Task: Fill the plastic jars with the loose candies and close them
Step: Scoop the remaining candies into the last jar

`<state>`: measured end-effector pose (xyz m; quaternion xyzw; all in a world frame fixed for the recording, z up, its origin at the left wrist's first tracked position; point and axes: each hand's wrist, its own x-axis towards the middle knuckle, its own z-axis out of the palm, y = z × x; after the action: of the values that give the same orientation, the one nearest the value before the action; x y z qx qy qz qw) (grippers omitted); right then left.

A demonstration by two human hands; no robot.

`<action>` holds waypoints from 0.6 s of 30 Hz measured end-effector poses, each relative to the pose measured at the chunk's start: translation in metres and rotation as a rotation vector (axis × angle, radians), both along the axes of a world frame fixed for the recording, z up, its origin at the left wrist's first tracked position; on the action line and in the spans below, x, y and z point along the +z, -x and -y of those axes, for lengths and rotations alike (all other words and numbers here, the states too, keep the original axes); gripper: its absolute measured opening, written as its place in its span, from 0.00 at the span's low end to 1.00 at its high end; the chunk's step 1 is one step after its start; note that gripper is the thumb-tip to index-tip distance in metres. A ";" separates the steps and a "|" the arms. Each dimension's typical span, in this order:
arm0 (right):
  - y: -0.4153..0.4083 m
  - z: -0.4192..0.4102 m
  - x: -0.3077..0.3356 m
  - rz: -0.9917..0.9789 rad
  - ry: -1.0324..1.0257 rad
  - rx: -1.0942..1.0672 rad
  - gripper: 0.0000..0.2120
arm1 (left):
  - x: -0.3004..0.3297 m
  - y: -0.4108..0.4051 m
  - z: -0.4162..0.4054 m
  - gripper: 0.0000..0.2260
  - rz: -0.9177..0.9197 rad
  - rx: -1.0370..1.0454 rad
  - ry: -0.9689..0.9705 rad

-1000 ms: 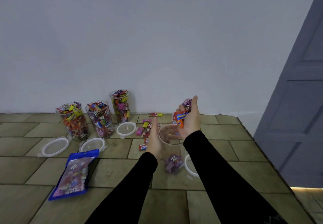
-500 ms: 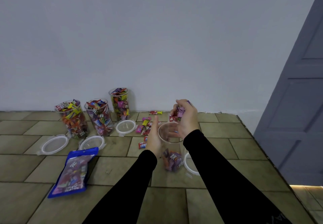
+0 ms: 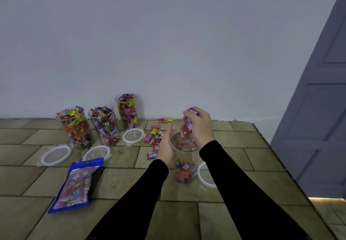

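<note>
A clear plastic jar (image 3: 185,163) stands on the tiled surface in front of me, with a small heap of wrapped candies at its bottom. My left hand (image 3: 165,147) lies against the jar's left side, fingers straight. My right hand (image 3: 197,125) hovers over the jar's mouth and grips a bunch of pink and purple candies (image 3: 189,125). Loose candies (image 3: 155,136) lie scattered just left of the jar. Three full jars (image 3: 104,125) stand open by the wall.
Three white-rimmed lids (image 3: 56,154) lie in front of the full jars, and a fourth lid (image 3: 205,176) lies right of the jar I hold. A blue candy bag (image 3: 76,185) lies flat at the left. The surface's edge runs along the right, beside a grey door (image 3: 318,108).
My right hand has come down from above the jar to just over its mouth. It holds fewer candies, and the heap inside the jar has grown. My left hand has stayed on the jar.
</note>
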<state>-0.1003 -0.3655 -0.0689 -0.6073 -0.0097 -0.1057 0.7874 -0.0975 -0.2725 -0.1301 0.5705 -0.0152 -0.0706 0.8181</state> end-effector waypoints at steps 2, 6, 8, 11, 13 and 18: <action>0.000 0.001 -0.002 0.016 0.059 -0.010 0.07 | -0.001 -0.001 0.001 0.24 -0.016 0.005 0.003; 0.001 0.000 -0.004 0.062 0.048 -0.001 0.01 | -0.003 -0.003 0.002 0.24 0.003 0.039 0.021; 0.001 0.000 -0.004 0.084 0.078 -0.023 0.01 | -0.002 -0.002 0.003 0.25 -0.017 0.040 0.033; 0.004 0.001 -0.003 0.048 0.038 -0.018 0.04 | -0.003 -0.004 0.001 0.29 -0.036 -0.005 0.015; 0.006 0.002 -0.002 0.015 0.003 -0.011 0.08 | -0.002 -0.003 -0.001 0.31 -0.035 -0.036 -0.009; 0.004 0.010 0.008 0.031 -0.044 -0.083 0.08 | -0.006 -0.008 -0.008 0.35 -0.041 -0.106 -0.028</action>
<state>-0.1044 -0.3754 -0.0610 -0.5880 0.0057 -0.1476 0.7952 -0.0897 -0.2650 -0.1364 0.5786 -0.0276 -0.1258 0.8054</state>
